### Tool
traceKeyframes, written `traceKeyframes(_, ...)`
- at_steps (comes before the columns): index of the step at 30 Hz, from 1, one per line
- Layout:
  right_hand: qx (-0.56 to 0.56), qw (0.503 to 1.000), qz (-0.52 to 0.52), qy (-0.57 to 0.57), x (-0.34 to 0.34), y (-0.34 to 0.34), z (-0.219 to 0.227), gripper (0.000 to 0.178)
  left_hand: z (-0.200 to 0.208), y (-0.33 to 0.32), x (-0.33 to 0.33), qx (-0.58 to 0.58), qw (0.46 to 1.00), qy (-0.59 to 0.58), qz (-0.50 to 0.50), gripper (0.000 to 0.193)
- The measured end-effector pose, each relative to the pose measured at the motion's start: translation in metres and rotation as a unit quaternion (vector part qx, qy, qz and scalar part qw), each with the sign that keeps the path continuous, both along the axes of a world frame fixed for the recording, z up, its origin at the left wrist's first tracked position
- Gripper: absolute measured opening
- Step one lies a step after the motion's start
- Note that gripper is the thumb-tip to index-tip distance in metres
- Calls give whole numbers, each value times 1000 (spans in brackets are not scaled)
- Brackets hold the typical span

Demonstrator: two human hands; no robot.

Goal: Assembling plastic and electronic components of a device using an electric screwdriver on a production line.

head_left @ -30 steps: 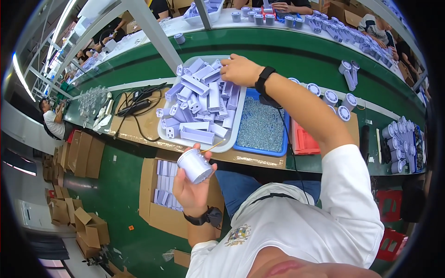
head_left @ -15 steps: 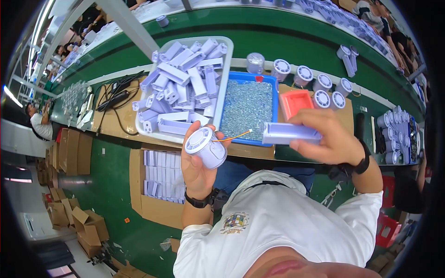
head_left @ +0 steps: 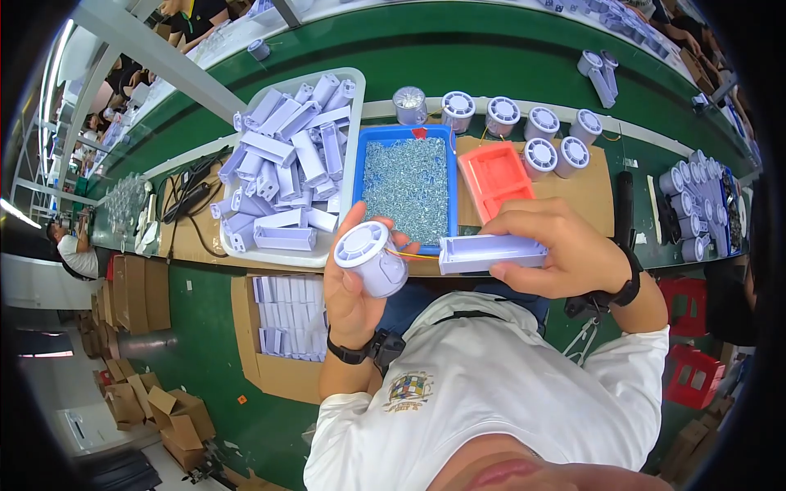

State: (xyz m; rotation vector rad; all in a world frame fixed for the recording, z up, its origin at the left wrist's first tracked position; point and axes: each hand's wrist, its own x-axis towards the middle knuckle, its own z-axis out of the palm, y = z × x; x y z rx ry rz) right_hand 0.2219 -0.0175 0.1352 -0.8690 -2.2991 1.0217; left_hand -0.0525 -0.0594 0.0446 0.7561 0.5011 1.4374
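While both parts are held up in front of the chest, just below the near edge of the bench [head_left: 573, 200], open room is left only in the narrow gap between the bench edge and the body. Behind the hands the bench is crowded: a white tray [head_left: 354, 123] heaped with pale lilac channel pieces lies to the left, a blue bin of small screws [head_left: 407, 184] sits in the middle, and a red tray [head_left: 494, 176] lies just beside it on the right. A row of round white motors [head_left: 524, 131] is lined up beyond the red tray, and more are stacked at the far right. Below the bench on the left, a cardboard box of lilac pieces [head_left: 291, 315] is seen.

The round white motor part [head_left: 370, 258] is wrapped by the curled fingers of the left hand [head_left: 354, 290]; it is cylindrical with a ribbed, vented end face. The long lilac housing [head_left: 491, 252] is clasped from above by the right hand [head_left: 565, 250] and is held level. A thin yellow wire [head_left: 417, 255] is seen between the two parts.
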Motion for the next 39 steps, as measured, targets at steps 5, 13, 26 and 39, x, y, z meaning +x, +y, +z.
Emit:
traceKeyframes(5, 1, 999, -5, 40, 4, -5, -3, 33, -2, 4, 2, 22, 1000, 20, -2, 93)
traceKeyframes(13, 53, 995, -41, 71, -12, -20, -9, 44, 3, -1, 32, 7, 998, 56, 19, 92)
traceKeyframes(26, 247, 919, -138, 275, -39, -31, -49, 54, -22, 10, 58, 79, 997, 6, 12, 74)
traceKeyframes(39, 230, 917, -188, 265, -40, -35, -54, 54, -24, 12, 62, 85, 996, 41, 5, 78)
